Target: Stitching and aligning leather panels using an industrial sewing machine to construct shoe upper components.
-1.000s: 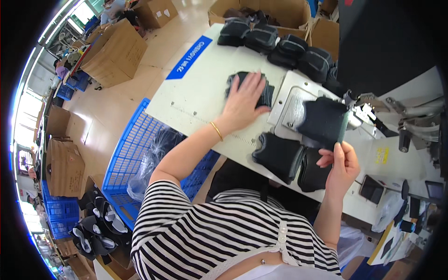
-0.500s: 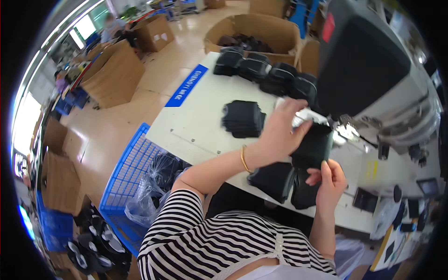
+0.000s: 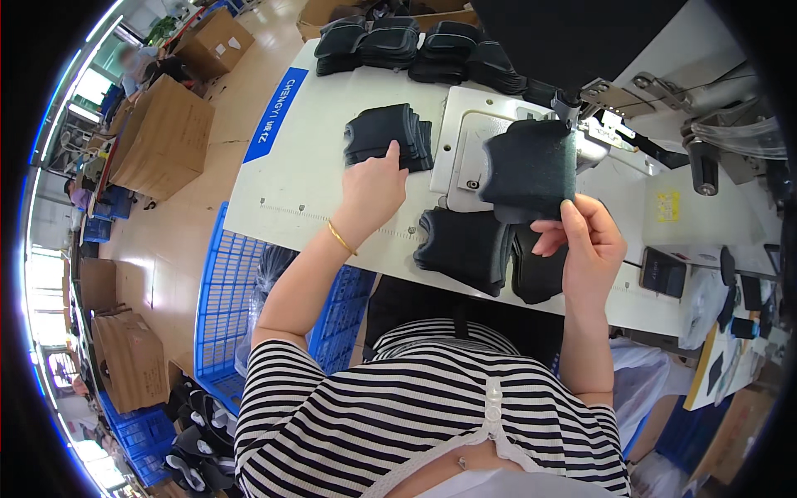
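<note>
The striped top (image 3: 398, 398) fills the lower part of the view, with the blue basket (image 3: 212, 319) to its left, below the surface (image 3: 311, 178); of the two hands, the right hand (image 3: 591, 236) pinches the near right corner of a dark fabric piece (image 3: 527, 170) between thumb and fingers, its other fingers curled; just to the left of that hand, two dark stacks, the wider stack (image 3: 461, 249) and the narrower stack (image 3: 538, 270), lie side by side at the near edge; the left hand (image 3: 374, 189), a gold bracelet (image 3: 342, 239) at its wrist, reaches the near side of another dark pile (image 3: 375, 129), index finger extended onto it, the rest folded, and whether it grips a layer I cannot tell; the held piece lies partly over a pale metal plate (image 3: 451, 153), its far right corner by the sewing machine's metal parts (image 3: 610, 124); beyond stand a row of dark bundles (image 3: 390, 41) and, farther left on the floor, a cardboard box (image 3: 166, 137)
</note>
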Action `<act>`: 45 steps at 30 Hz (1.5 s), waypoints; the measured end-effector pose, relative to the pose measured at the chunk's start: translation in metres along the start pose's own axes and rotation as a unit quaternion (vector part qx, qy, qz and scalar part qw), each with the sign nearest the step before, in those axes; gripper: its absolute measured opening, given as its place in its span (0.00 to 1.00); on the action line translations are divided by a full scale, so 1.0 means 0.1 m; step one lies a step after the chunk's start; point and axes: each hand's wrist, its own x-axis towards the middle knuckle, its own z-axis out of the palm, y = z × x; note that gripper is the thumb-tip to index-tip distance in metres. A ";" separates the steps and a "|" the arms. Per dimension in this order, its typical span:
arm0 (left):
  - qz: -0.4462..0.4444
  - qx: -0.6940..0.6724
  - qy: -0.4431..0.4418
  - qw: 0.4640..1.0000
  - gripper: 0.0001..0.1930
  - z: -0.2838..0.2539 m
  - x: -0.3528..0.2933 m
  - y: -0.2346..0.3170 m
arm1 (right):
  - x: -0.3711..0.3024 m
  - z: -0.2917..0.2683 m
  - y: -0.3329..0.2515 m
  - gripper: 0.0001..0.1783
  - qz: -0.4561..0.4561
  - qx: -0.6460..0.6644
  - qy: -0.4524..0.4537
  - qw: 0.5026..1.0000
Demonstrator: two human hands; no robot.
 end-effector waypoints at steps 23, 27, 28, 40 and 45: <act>0.123 -0.594 -0.245 0.756 0.07 -0.70 0.92 1.07 | -0.02 -0.01 0.00 0.10 0.046 0.051 -0.017 0.997; 0.146 -0.582 -0.270 0.753 0.10 -0.74 0.96 1.08 | -0.01 -0.01 -0.02 0.10 0.059 0.069 -0.010 0.996; 0.151 -0.588 -0.273 0.746 0.10 -0.74 0.96 1.08 | -0.01 -0.02 -0.03 0.10 0.061 0.072 -0.001 0.995; 0.056 -0.604 -0.280 0.744 0.07 -0.82 0.98 1.12 | -0.03 -0.01 -0.05 0.11 0.049 0.069 -0.010 0.996; 0.066 -0.597 -0.283 0.748 0.07 -0.80 1.02 1.10 | -0.04 0.01 -0.03 0.11 0.038 0.073 -0.018 0.996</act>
